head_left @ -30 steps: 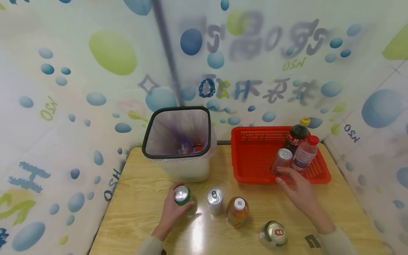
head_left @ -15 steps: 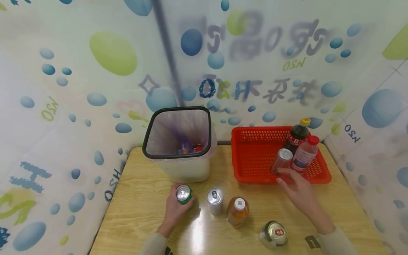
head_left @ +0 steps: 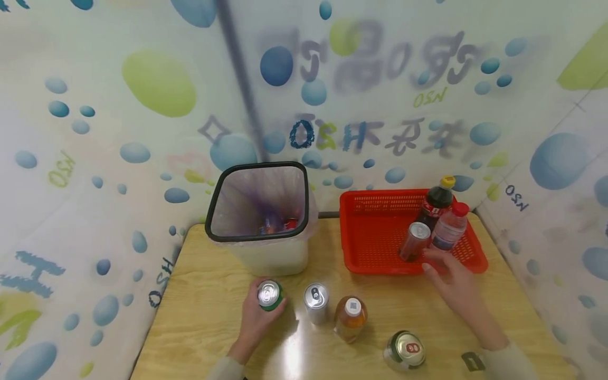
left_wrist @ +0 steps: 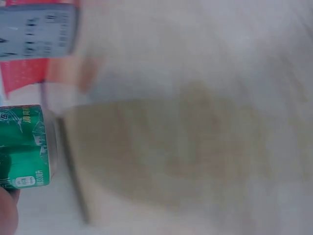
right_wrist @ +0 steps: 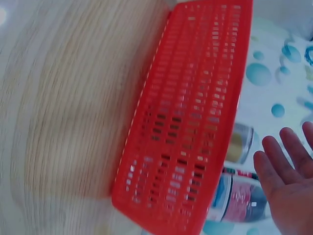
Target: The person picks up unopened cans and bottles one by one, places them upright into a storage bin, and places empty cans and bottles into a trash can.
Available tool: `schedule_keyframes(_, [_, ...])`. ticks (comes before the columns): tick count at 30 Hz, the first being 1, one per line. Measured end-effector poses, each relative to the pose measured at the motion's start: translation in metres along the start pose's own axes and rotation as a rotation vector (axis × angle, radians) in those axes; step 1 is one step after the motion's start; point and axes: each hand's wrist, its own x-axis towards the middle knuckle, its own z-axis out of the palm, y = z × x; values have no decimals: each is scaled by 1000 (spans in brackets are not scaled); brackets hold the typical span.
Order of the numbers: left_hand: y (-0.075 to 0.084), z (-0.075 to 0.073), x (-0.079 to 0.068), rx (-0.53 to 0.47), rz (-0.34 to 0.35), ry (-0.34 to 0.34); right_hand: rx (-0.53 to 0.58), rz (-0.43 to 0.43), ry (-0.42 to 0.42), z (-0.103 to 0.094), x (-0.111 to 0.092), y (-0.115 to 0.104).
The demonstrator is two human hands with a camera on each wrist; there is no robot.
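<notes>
My left hand [head_left: 256, 314] grips a green drink can [head_left: 269, 294] in front of the bin; the can [left_wrist: 24, 147] shows at the left edge of the left wrist view. Right of it stands a silver can [head_left: 316, 302], then a bottle of amber drink [head_left: 350, 319] with a white cap. My right hand [head_left: 457, 285] is over the front edge of the red basket [head_left: 353, 266], fingers extended and holding nothing. Just beyond its fingertips a reddish can [head_left: 415, 241] stands in the basket beside a cola bottle [head_left: 437, 203] and a red-capped bottle [head_left: 448, 228].
A white bin [head_left: 280, 258] with a black rim and a clear liner stands at the back left, with some items inside. Near the front right of the wooden table [head_left: 190, 316] is a can with a gold top [head_left: 406, 351]. A patterned wall covering [head_left: 380, 105] rises behind.
My right hand has shifted slightly right, away from the reddish can. The green can stays in my left hand, moved a little to the right. The head view has tilted slightly.
</notes>
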Motion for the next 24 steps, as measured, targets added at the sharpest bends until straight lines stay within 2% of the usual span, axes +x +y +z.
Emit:
schedule_keyframes(4, [25, -7, 6, -79, 106, 4, -47, 79, -12, -19, 0, 2])
schedule_keyframes(8, [56, -11, 16, -133, 272, -7, -83, 160, -23, -39, 1, 4])
schedule_keyframes(11, [82, -10, 25, -168, 377, -42, -109, 196, -13, -51, 2, 7])
schedule_keyframes(14, [104, -7, 34, -193, 437, -95, -128, 223, -5, -59, 3, 9])
schedule_keyframes(19, [136, 3, 51, -209, 467, -178, -141, 252, -1, -67, 2, 15])
schedule_keyframes(24, [165, 16, 66, -217, 405, -275, -122, 242, 22, -71, 1, 24])
